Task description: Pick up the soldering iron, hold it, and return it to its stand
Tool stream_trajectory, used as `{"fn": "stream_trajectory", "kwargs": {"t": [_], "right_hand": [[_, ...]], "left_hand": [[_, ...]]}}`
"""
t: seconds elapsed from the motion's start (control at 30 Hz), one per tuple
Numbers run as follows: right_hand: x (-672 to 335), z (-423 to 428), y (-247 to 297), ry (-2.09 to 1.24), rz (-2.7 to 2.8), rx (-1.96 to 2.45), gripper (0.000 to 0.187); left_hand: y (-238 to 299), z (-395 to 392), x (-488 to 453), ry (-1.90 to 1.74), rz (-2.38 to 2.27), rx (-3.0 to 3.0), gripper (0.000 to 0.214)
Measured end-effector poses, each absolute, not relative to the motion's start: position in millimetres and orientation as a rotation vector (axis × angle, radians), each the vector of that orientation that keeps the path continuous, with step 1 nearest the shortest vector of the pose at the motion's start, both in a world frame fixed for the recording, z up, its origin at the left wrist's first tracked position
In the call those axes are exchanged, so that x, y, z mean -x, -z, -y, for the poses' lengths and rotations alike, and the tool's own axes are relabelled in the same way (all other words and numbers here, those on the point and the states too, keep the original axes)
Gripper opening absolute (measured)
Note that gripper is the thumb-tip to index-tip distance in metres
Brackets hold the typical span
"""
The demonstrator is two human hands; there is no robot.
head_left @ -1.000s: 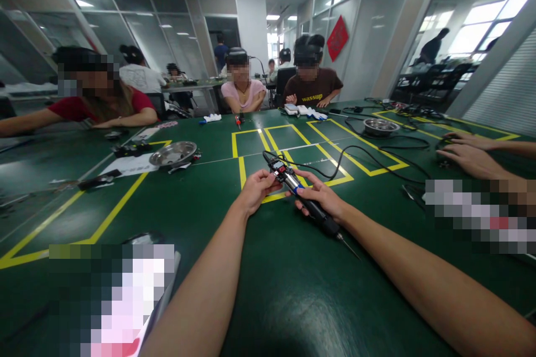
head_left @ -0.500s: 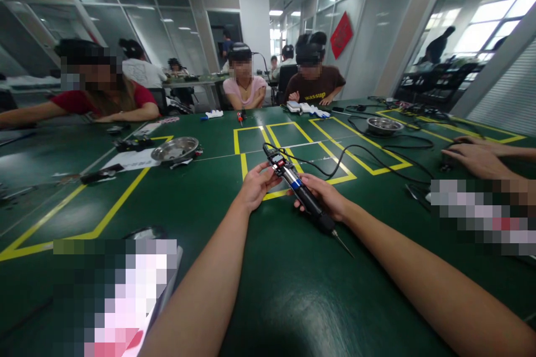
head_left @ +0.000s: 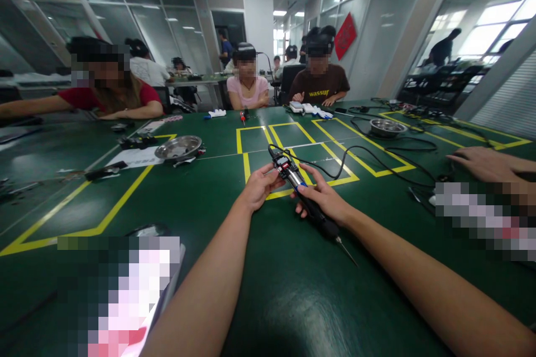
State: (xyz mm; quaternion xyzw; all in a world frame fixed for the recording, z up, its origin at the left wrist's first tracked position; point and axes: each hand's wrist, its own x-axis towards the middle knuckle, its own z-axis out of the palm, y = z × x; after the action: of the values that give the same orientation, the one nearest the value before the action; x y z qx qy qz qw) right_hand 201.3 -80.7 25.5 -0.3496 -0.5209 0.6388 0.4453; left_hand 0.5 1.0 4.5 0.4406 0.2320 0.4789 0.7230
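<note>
A black electric screwdriver (head_left: 299, 187) with a red and blue band lies slanted above the green table (head_left: 272, 284), its bit pointing toward me and to the right. My right hand (head_left: 324, 201) is wrapped round its lower barrel. My left hand (head_left: 259, 187) pinches its upper end, where a black cable (head_left: 355, 150) leaves toward the far right.
A steel bowl (head_left: 178, 149) sits on the left by papers and small tools; a second bowl (head_left: 385, 126) is far right among cables. Yellow tape outlines boxes on the table. Several people sit around it; another person's hand (head_left: 486, 164) rests at right.
Both hands keep hold of the screwdriver, which has barely shifted. The person's hand at right has slid further right.
</note>
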Motion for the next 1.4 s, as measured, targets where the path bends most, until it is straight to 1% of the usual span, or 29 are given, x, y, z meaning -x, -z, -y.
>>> {"fn": "stream_trajectory", "kwargs": {"t": [0.13, 0.2, 0.23, 0.3, 0.47, 0.6, 0.63, 0.73, 0.77, 0.8, 0.97, 1.1, 1.27, 1.4], "right_hand": [[-200.4, 72.3, -24.4, -1.662, 1.204, 0.918, 0.048], [-201.1, 68.8, -22.4, -1.708, 1.212, 0.926, 0.035], [-201.4, 67.5, -20.8, -1.706, 1.227, 0.921, 0.032], [-201.9, 65.9, -17.2, -1.672, 1.259, 0.904, 0.03], [-201.7, 66.6, -13.5, -1.659, 1.245, 0.911, 0.034], [-203.4, 75.3, -20.4, -1.694, 1.226, 0.909, 0.048], [-203.8, 78.4, -22.5, -1.671, 1.255, 0.91, 0.053], [-204.5, 86.1, -27.2, -1.575, 1.396, 0.935, 0.088], [-204.6, 87.4, -27.9, -1.559, 1.434, 0.942, 0.094], [-204.7, 88.0, -28.3, -1.551, 1.458, 0.943, 0.096], [-204.6, 85.0, -25.7, -1.611, 1.419, 0.87, 0.087], [-199.7, 85.0, -21.9, -1.652, 1.326, 0.823, 0.088], [-193.0, 85.4, -21.5, -1.599, 1.264, 0.828, 0.089], [-200.6, 74.9, -20.7, -1.502, 1.268, 0.963, 0.088]], "left_hand": [[-5.0, -0.9, -0.6, -1.045, -0.517, -0.981, 0.051], [-5.5, -0.6, -0.7, -1.037, -0.514, -0.988, 0.051], [-5.6, -0.5, -0.8, -1.034, -0.515, -0.99, 0.051], [-5.7, -0.4, -1.0, -1.033, -0.522, -0.991, 0.051], [-4.5, -1.0, -1.0, -1.047, -0.522, -0.978, 0.05], [-4.0, -1.2, -0.8, -1.031, -0.515, -0.977, 0.051], [-3.9, -1.2, -0.8, -1.028, -0.517, -0.977, 0.051], [-3.6, -1.5, -0.6, -1.034, -0.517, -0.973, 0.049], [-3.4, -1.7, -0.6, -1.039, -0.518, -0.969, 0.048], [-3.0, -1.9, -0.5, -1.042, -0.519, -0.964, 0.047], [-0.5, -2.7, -0.1, -1.044, -0.535, -0.955, 0.047], [-0.6, -2.2, 0.4, -1.048, -0.538, -0.964, 0.046], [-1.9, -2.1, -2.6, -1.049, -0.525, -0.969, 0.041], [1.6, -5.8, -6.3, -1.147, -0.653, -0.914, 0.044]]}}
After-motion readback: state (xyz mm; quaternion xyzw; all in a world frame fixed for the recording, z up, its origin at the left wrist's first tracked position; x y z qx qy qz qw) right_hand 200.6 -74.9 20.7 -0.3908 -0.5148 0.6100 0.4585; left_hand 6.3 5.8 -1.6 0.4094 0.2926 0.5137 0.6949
